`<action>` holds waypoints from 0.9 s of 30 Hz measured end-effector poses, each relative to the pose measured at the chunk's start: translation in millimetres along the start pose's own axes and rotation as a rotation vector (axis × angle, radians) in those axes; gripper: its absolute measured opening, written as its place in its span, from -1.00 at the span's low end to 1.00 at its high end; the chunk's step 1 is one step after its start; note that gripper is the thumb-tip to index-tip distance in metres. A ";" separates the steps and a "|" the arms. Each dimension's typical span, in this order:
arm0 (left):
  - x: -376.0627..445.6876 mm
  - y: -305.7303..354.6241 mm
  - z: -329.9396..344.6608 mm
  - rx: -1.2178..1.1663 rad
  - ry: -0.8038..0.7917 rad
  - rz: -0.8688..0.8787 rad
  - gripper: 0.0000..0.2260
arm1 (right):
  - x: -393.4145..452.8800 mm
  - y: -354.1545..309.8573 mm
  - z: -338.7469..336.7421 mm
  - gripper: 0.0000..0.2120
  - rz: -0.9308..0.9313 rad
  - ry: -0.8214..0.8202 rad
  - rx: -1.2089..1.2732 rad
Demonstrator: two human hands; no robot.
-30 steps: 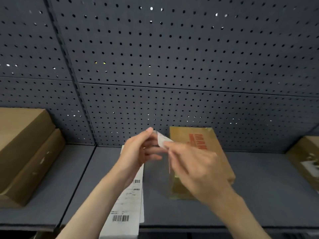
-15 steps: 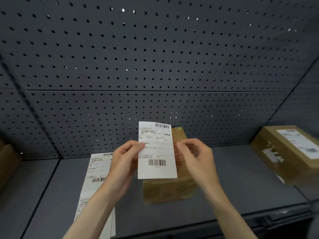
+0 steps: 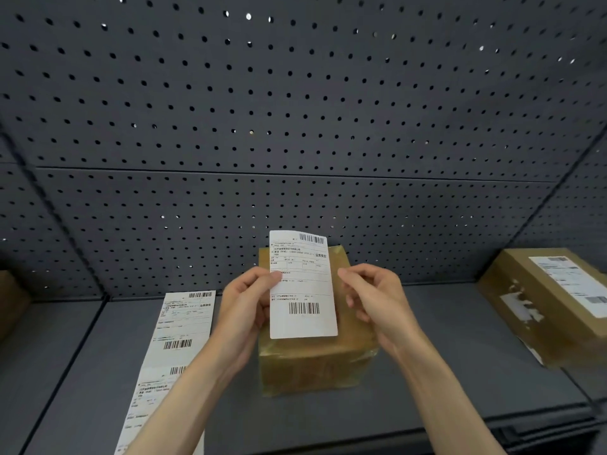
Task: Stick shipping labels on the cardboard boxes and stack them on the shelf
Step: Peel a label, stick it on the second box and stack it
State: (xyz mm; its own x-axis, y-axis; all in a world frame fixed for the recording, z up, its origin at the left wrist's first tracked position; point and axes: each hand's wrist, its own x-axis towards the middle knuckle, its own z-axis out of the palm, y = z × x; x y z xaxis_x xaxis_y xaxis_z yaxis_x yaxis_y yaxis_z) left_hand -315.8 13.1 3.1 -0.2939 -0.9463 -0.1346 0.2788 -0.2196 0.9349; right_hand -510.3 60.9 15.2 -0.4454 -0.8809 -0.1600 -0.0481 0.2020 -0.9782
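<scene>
At the far left edge, a brown box shows only in part, well left of the middle box. Nearer that middle box, on its left, a strip of labels lies flat on the grey shelf, running from the pegboard toward the front edge, where the left forearm covers its lower part.

The left hand is just left of the middle box and pinches the left edge of a single label between thumb and fingers. The label stands upright, printed side toward the camera, in front of and above the box top; whether its lower edge touches the box cannot be told.

The middle box sits on the shelf close to the pegboard, with shiny tape over its surface.

The right hand is just right of the label, over the box's right side, fingers curled; whether its fingertips touch the label's right edge cannot be told.

Well right of the middle box, a labelled box rests on the shelf.
</scene>
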 end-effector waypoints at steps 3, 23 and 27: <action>3.9 -0.5 2.9 -0.014 -0.020 0.015 -0.81 | 2.9 -1.4 -1.2 -0.87 0.050 -0.085 -0.005; 39.4 -20.2 -5.5 1.026 0.189 0.394 -0.69 | 6.8 -1.3 12.5 -0.62 -0.349 0.072 -0.973; 42.6 -25.0 -6.6 1.226 0.197 0.459 -0.70 | 11.2 -2.1 14.9 -0.67 -0.315 0.061 -1.083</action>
State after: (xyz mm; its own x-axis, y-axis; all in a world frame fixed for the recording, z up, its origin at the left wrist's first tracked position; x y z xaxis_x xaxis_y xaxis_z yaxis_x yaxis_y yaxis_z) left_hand -329.3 -23.3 -28.2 -0.2292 -0.9178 0.3241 -0.7158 0.3846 0.5829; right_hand -501.9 44.2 13.5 -0.3176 -0.9419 0.1094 -0.9026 0.2649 -0.3393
